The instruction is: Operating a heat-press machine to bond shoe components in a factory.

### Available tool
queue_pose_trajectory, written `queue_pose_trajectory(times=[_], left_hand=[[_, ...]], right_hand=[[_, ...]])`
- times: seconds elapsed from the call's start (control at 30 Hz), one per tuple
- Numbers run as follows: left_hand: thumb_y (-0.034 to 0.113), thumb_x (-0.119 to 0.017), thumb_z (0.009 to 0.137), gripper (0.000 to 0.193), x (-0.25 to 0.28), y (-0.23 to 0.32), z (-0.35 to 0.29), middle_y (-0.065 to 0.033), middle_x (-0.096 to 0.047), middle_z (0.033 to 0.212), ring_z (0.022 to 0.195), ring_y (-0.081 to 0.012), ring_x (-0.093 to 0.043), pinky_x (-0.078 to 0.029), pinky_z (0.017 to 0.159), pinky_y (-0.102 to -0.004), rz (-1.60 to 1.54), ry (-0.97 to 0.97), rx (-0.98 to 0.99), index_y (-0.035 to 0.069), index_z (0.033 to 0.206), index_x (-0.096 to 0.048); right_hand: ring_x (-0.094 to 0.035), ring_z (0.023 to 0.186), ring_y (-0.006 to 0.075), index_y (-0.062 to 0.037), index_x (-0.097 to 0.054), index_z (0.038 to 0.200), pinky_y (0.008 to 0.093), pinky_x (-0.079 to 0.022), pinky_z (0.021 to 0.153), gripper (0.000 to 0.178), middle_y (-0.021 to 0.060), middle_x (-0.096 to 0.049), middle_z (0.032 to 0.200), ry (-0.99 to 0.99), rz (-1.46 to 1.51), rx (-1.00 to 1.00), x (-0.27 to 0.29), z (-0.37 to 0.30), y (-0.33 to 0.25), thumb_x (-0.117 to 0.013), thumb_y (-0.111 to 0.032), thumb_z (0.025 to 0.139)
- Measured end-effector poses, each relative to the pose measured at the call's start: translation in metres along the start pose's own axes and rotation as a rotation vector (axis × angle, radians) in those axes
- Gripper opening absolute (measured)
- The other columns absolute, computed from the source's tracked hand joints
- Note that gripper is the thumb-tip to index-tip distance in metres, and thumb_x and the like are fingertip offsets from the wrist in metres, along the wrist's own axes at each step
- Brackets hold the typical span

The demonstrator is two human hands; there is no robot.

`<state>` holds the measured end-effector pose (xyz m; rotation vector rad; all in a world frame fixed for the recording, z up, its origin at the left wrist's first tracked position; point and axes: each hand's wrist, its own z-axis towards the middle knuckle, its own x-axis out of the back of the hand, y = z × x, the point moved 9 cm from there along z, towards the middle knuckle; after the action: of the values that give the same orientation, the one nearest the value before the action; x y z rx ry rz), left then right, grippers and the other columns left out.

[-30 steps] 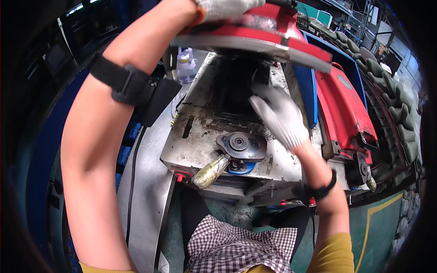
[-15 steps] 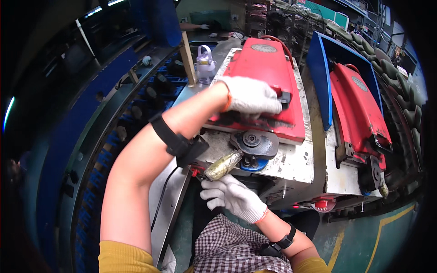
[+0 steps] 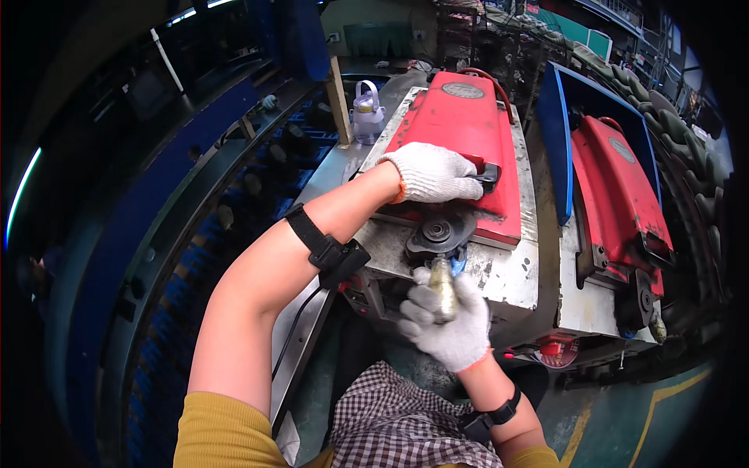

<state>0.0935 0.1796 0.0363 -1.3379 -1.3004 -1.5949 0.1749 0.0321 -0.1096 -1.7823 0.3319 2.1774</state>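
Note:
My left hand (image 3: 438, 173), in a white knit glove, reaches across to the red machine cover (image 3: 460, 117). Its fingers close on the black recessed handle (image 3: 488, 178) at the cover's near end. In front of the cover, a dark metal cam plate (image 3: 438, 229) with a round hub sits on the worn white machine body (image 3: 507, 273). From it a lever grip (image 3: 445, 292), wrapped in worn yellowish material, points toward me. My right hand (image 3: 456, 327), gloved too, holds this grip from below, its fingers and thumb on either side.
To the right stands a second red-covered machine (image 3: 620, 187) with a blue guard panel (image 3: 555, 140). A lilac bottle (image 3: 367, 113) is on the metal surface behind my left arm. At far left runs a dark blue frame (image 3: 179, 156). Grey-green shaped pieces line the right.
The lever grip has swung from pointing lower left to pointing toward me. My right hand has moved up and right with it, now around it. My left hand has settled on the cover's handle.

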Motion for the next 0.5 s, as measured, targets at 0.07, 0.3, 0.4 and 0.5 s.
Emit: queue_pose_trajectory(times=[0.07, 0.3, 0.4, 0.5], left_hand=[[0.054, -0.055, 0.102, 0.045, 0.000, 0.003, 0.000, -0.0086, -0.074, 0.086, 0.083, -0.0241, -0.073, -0.053, 0.082, -0.0399, 0.016, 0.012, -0.013, 0.016, 0.113, -0.076], [0.056, -0.057, 0.100, 0.047, 0.002, 0.006, -0.009, -0.0089, -0.076, 0.093, 0.092, -0.0255, -0.073, -0.053, 0.088, -0.0387, -0.081, 0.112, 0.072, 0.013, 0.114, -0.072], [0.052, -0.061, 0.100, 0.046, 0.013, 0.013, -0.013, -0.0136, -0.076, 0.103, 0.106, -0.0283, -0.073, -0.052, 0.097, -0.0380, -0.239, 0.330, 0.240, 0.010, 0.118, -0.069], [0.039, -0.068, 0.099, 0.042, 0.021, 0.029, -0.013, -0.0140, -0.073, 0.118, 0.113, -0.0292, -0.071, -0.052, 0.103, -0.0392, -0.321, 0.584, 0.171, 0.009, 0.128, -0.064]], right_hand=[[-0.052, 0.082, 0.0229, -0.0075, -0.050, 0.148, 0.0380, -0.043, 0.074, 0.069, 0.0074, -0.059, 0.094, 0.082, 0.046, 0.119, -0.005, -0.034, -0.033, -0.061, -0.058, 0.102], [-0.066, 0.107, 0.0219, -0.0012, -0.049, 0.152, 0.0335, -0.055, 0.091, 0.055, 0.0197, -0.067, 0.127, 0.488, -1.473, 0.582, -0.061, -0.172, -0.164, -0.057, -0.037, 0.110], [-0.066, 0.107, 0.0202, 0.0011, -0.065, 0.130, 0.0332, -0.053, 0.094, 0.027, 0.0118, -0.069, 0.118, 0.816, -2.257, 1.317, -0.138, -0.261, -0.227, -0.057, -0.015, 0.109], [-0.066, 0.107, 0.0272, -0.0006, -0.069, 0.118, 0.0382, -0.051, 0.093, 0.019, 0.0123, -0.069, 0.111, 1.384, -2.551, 1.415, -0.174, -0.335, -0.278, -0.059, -0.012, 0.107]])
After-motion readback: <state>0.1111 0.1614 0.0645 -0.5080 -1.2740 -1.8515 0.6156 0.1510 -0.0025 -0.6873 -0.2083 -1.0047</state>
